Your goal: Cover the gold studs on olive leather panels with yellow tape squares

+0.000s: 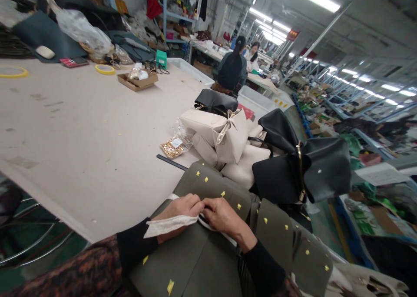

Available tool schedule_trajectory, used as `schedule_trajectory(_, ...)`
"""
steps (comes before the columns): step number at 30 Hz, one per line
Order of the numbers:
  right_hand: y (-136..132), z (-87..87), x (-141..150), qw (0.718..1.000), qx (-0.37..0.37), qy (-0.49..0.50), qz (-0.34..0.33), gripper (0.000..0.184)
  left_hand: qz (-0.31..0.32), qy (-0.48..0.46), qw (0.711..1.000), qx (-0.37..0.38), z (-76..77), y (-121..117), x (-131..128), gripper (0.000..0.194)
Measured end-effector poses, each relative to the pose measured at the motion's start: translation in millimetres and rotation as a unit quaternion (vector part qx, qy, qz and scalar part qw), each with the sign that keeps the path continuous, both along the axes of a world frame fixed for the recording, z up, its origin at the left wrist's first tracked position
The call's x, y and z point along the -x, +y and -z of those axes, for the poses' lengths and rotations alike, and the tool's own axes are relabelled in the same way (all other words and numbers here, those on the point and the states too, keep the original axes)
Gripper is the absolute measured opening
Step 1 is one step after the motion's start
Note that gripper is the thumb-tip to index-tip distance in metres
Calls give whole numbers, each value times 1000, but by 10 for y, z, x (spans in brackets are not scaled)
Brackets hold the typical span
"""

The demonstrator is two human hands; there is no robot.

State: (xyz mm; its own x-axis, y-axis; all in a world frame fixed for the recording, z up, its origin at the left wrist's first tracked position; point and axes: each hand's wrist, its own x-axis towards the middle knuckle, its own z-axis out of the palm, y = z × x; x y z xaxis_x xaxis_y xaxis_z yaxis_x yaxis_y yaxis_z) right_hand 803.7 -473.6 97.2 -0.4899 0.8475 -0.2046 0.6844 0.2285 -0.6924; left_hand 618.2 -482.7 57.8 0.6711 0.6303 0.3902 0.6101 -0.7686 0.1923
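Observation:
An olive green bag (202, 253) dotted with small yellow stickers lies across my lap at the table's near edge. My left hand (180, 208) and my right hand (223, 216) meet on top of it, fingers pinched together on a white strip of paper or fabric (169, 225) that trails back over my left wrist. Both hands are closed on that strip. What lies under the fingertips is hidden.
Cream bags (224, 142) and black bags (302, 168) are piled just beyond. A clear packet of gold hardware (176, 147) and a dark ruler (171, 162) lie on the beige table (81, 127). A cardboard tray (138, 80), tape rolls and clutter sit far left. Two people work at a far table.

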Motion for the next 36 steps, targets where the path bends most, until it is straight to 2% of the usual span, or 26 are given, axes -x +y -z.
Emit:
schedule_trajectory(7,-42,-2,-20,1000,-1,-16,-15,21,-28,-6,997,73,30,-3,3,16)
schedule_trajectory(12,-112,24,56,990,-35,-132,26,19,-47,1,990,129,-38,-29,-10,19)
schedule_trajectory(16,-177,-5,105,975,-87,-203,16,17,-68,-1,985,157,-111,-26,23,19)
schedule_trajectory(21,-172,-65,146,940,-180,-286,-57,18,-44,1,986,162,-149,-27,61,18)
schedule_trajectory(26,-80,-151,164,904,-232,-336,-126,12,-13,-54,984,171,-43,2,79,22)
schedule_trajectory(29,-65,-142,174,897,-224,-356,-133,12,23,-59,986,152,16,-5,130,22)
schedule_trajectory(32,-79,-50,197,899,-219,-356,-129,11,53,-41,989,129,26,-54,229,18)
schedule_trajectory(36,-114,38,140,909,-237,-320,-117,10,49,-95,980,169,81,-88,443,21)
